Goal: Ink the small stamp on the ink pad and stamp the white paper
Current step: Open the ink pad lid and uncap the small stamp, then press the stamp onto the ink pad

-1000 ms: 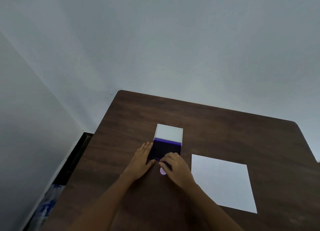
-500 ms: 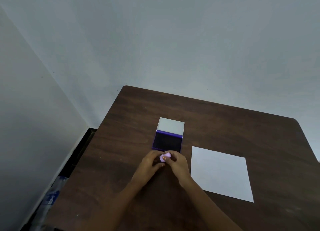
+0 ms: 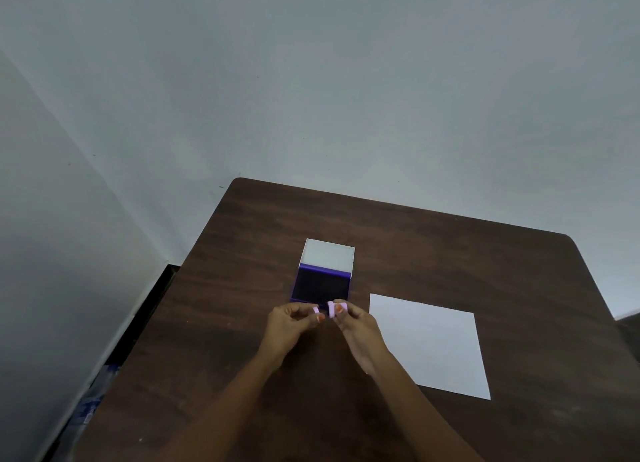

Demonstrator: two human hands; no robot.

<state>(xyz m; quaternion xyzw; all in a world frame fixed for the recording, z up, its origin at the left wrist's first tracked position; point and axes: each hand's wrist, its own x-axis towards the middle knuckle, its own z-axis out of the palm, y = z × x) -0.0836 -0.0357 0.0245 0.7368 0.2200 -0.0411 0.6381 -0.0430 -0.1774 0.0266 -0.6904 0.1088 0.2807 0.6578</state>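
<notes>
The ink pad lies open on the brown table, its dark pad toward me and its white lid folded back behind. A white paper lies to its right. Just in front of the pad, my right hand pinches the small pink stamp. My left hand pinches a smaller pink piece, apparently the stamp's cap, a short gap left of the stamp. Both hands hover close above the table.
The table stands in a corner of pale walls. Its left edge drops to a dark gap with a plastic bottle on the floor. Bare wood surrounds the pad and the paper.
My right hand picked the pink stamp up from the table in front of the pad. Both hands came together on it, then drew apart, each holding a pink piece.
</notes>
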